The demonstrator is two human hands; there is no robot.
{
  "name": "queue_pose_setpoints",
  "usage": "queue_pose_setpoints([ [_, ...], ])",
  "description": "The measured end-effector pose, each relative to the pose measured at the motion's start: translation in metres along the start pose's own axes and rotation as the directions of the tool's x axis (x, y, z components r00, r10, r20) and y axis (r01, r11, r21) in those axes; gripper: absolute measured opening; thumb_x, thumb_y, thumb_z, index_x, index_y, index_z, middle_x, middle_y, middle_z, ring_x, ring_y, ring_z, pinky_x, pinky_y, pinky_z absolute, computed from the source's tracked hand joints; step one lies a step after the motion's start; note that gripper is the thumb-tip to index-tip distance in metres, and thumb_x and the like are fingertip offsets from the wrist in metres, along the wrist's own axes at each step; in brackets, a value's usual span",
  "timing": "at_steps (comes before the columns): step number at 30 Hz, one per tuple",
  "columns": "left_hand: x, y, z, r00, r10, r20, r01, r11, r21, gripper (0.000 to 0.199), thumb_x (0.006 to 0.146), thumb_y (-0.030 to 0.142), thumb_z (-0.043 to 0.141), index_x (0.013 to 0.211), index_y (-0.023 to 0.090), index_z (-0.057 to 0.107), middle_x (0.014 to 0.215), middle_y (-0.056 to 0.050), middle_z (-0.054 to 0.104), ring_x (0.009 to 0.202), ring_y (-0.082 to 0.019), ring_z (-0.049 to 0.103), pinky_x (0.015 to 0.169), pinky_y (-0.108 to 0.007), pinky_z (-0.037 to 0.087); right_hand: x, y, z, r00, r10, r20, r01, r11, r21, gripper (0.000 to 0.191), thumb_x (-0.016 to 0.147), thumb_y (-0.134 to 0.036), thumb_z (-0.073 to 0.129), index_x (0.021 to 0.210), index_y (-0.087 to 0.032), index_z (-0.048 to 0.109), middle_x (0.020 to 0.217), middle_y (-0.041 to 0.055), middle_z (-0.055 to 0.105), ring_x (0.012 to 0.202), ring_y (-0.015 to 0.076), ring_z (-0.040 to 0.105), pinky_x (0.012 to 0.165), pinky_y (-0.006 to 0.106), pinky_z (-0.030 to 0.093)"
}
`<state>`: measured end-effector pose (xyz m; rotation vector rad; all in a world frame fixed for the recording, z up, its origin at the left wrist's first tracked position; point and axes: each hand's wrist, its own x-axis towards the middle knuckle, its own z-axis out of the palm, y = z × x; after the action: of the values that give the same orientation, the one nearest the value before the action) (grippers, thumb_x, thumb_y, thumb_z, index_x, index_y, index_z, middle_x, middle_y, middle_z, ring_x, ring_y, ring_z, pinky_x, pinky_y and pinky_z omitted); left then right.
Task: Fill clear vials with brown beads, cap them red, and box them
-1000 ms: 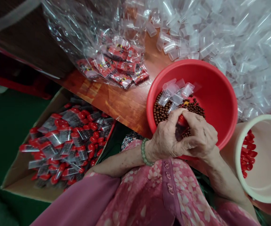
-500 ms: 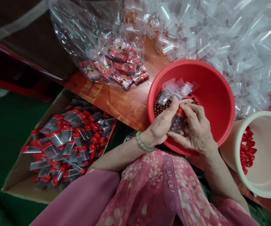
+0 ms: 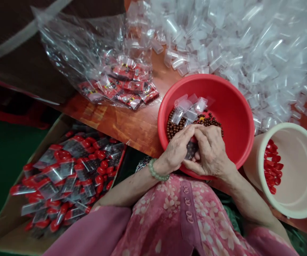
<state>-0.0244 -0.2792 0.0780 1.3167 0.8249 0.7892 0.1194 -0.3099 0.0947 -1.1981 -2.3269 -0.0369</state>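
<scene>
Crowding the red basin: clear tubes, cream bucket, cardboard box.

A: Soft, even light; glare sparkles on the clear plastic heap behind the red bowl.

B: Left of that bowl it's dim, edges bowed and smeared (wide lens).

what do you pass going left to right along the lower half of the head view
cardboard box of red-capped vials → left hand → small vial of brown beads held by both hands → right hand → cream bucket with red caps
</scene>
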Motion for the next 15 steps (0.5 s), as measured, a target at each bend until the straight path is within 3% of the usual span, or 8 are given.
queue_pose_setpoints([
  [2,-0.006,0.007,-0.004,0.995,-0.084,-0.045,0.075,0.982,-0.176,0.047,0.109,0.047,0.031,0.121,0.018,0.067,0.114,-0.008,0.074,0.113,-0.020,0.071,0.110,-0.037,0.055,0.003,-0.005,-0.008,0.995,0.025,0.093,-0.033,0.996,0.083,0.083,0.094,-0.060,0.061,0.155,-0.009,0.035,0.128,0.0235,0.063,0.117,0.0362,0.060,0.097,0.056,0.052],
  [4,-0.016,0.016,-0.013,0.980,-0.195,-0.033,0.174,0.926,-0.334,0.049,0.106,0.054,0.040,0.131,0.019,0.063,0.090,-0.004,0.075,0.078,-0.016,0.071,0.081,-0.031,0.062,0.004,-0.005,-0.018,0.982,0.003,0.188,-0.044,0.977,0.209,0.094,0.093,-0.065,0.061,0.161,-0.009,0.026,0.140,0.0253,0.059,0.130,0.0353,0.057,0.105,0.055,0.052],
  [6,-0.031,0.027,-0.030,0.967,-0.256,-0.013,0.230,0.888,-0.399,0.051,0.101,0.058,0.049,0.135,0.021,0.061,0.076,-0.002,0.072,0.056,-0.013,0.061,0.055,-0.026,0.053,0.004,0.006,-0.028,0.968,-0.013,0.252,-0.063,0.955,0.291,0.097,0.094,-0.067,0.060,0.164,-0.011,0.022,0.149,0.0251,0.055,0.138,0.0328,0.054,0.109,0.051,0.053],
  [8,-0.051,0.032,-0.057,0.952,-0.269,-0.146,0.202,0.911,-0.359,0.041,0.097,0.055,0.058,0.123,0.025,0.069,0.091,-0.002,0.076,0.060,-0.012,0.062,0.052,-0.025,0.049,0.004,0.029,-0.034,0.956,0.060,0.289,-0.140,0.954,0.264,0.080,0.098,-0.057,0.059,0.160,-0.015,0.033,0.148,0.0220,0.058,0.136,0.0305,0.058,0.108,0.049,0.053],
  [10,-0.074,0.028,-0.091,0.870,-0.291,-0.397,0.226,0.953,-0.202,0.030,0.097,0.052,0.058,0.116,0.033,0.072,0.102,0.003,0.077,0.066,-0.013,0.063,0.055,-0.026,0.050,0.007,0.060,-0.031,0.921,0.214,0.326,-0.281,0.944,0.173,0.051,0.102,-0.045,0.057,0.144,-0.015,0.056,0.134,0.0182,0.068,0.119,0.0285,0.068,0.101,0.045,0.056],
  [12,-0.101,0.016,-0.130,0.737,-0.239,-0.632,0.349,0.935,0.054,0.029,0.095,0.055,0.061,0.113,0.035,0.072,0.103,0.006,0.076,0.072,-0.016,0.065,0.060,-0.031,0.052,0.015,0.092,-0.020,0.824,0.416,0.386,-0.476,0.877,0.069,0.036,0.102,-0.038,0.053,0.126,-0.014,0.068,0.119,0.0160,0.075,0.105,0.0278,0.072,0.095,0.042,0.056],
  [13,-0.115,0.009,-0.148,0.671,-0.175,-0.721,0.448,0.870,0.206,0.031,0.094,0.057,0.060,0.113,0.035,0.070,0.102,0.004,0.074,0.072,-0.018,0.066,0.064,-0.036,0.054,0.020,0.106,-0.012,0.748,0.525,0.406,-0.578,0.816,0.008,0.036,0.101,-0.037,0.053,0.123,-0.014,0.068,0.114,0.0153,0.076,0.100,0.0276,0.072,0.092,0.040,0.055],
  [15,-0.144,-0.004,-0.181,0.619,-0.044,-0.784,0.640,0.608,0.471,0.026,0.095,0.055,0.053,0.106,0.037,0.069,0.091,0.000,0.070,0.088,-0.029,0.071,0.069,-0.046,0.055,0.030,0.128,0.006,0.613,0.681,0.401,-0.708,0.698,-0.104,0.035,0.099,-0.038,0.055,0.116,-0.011,0.070,0.108,0.0168,0.077,0.098,0.0291,0.072,0.089,0.039,0.053],
])
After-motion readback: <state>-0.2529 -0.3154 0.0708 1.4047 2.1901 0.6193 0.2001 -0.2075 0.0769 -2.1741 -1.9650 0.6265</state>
